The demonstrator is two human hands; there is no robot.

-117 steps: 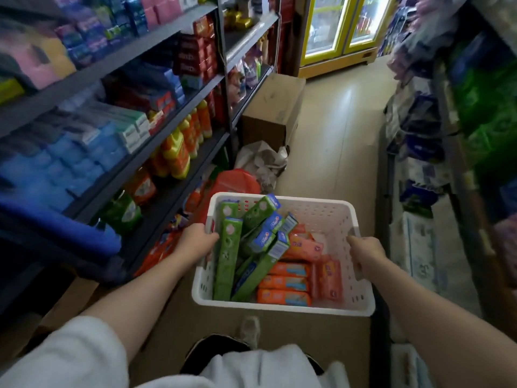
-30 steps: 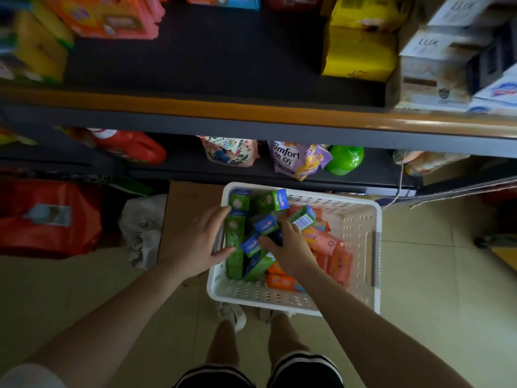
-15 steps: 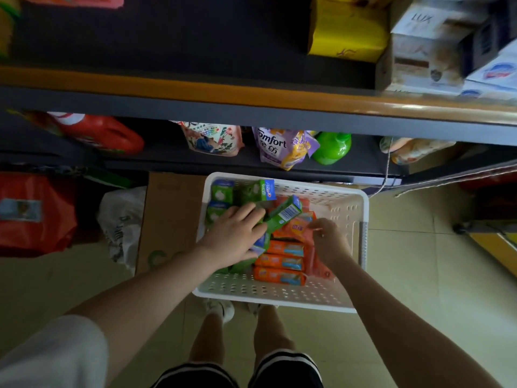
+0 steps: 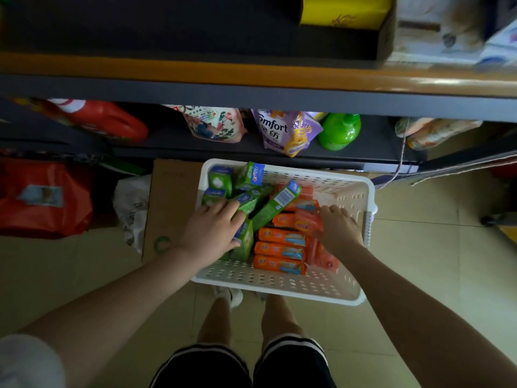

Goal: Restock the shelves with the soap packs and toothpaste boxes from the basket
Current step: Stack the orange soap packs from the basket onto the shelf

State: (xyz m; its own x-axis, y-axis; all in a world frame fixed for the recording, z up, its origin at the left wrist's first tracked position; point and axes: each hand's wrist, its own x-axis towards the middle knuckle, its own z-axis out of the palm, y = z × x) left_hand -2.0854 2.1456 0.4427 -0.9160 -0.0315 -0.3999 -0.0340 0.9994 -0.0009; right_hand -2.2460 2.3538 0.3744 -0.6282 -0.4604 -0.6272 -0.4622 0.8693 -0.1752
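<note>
**Both hands down in the basket**

A white perforated basket [image 4: 279, 281] sits on the tiled floor at the centre of the frame, just below the lowest shelf [image 4: 251, 152]. Its left half holds green toothpaste boxes [image 4: 275, 204], several propped on end or leaning across one another; its right half holds orange soap packs [image 4: 279, 250], three of them lined up flat near the lower rim and more stacked behind.

The left hand [image 4: 209, 233] lies over the green boxes left of centre, fingers curled round one box (which box exactly is hard to say, since the hand hides most of it). The right hand [image 4: 337, 228] reaches in at the right side of the basket, fingertips bent down onto the upper orange packs; whether it actually grips one or only touches them I cannot tell. The two hands are apart, with a slanted green box and the orange packs between them.

On the low shelf above the basket, from left to right: a red jug [image 4: 112, 121], a flowered pouch [image 4: 215, 123], a purple Comfort pouch [image 4: 279, 133] and a green bottle [image 4: 340, 131]. Along the top of the frame runs a higher shelf with an orange edge strip [image 4: 195, 71], bearing a yellow box [image 4: 344, 9] and pale blurred boxes at the upper right.

At the left edge a red bag [image 4: 42, 197] rests on the floor, with a crumpled white bag [image 4: 133, 208] and a flat piece of cardboard [image 4: 167, 208] beside the basket. The person's bare legs and dark shorts [image 4: 243, 365] show at the bottom centre.
</note>
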